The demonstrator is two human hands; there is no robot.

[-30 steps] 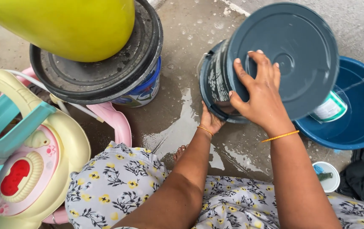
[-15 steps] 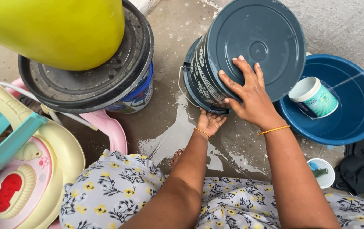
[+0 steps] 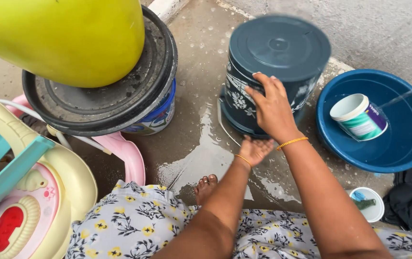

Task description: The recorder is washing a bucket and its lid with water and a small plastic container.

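2 hands are meeting on a dark blue bucket (image 3: 268, 72) that is standing inverted on the wet concrete floor (image 3: 201, 144). We are laying our right hand (image 3: 270, 110) flat on its side wall, fingers spread, while our left hand (image 3: 256, 149) is reaching open under its lower edge. Just to the right, a blue basin (image 3: 374, 153) is holding a white tub (image 3: 357, 116).

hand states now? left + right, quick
Left hand: open, palm up, low beside the dark teal bucket's rim; contact cannot be told.
Right hand: open, fingers spread, pressed against the bucket's side.
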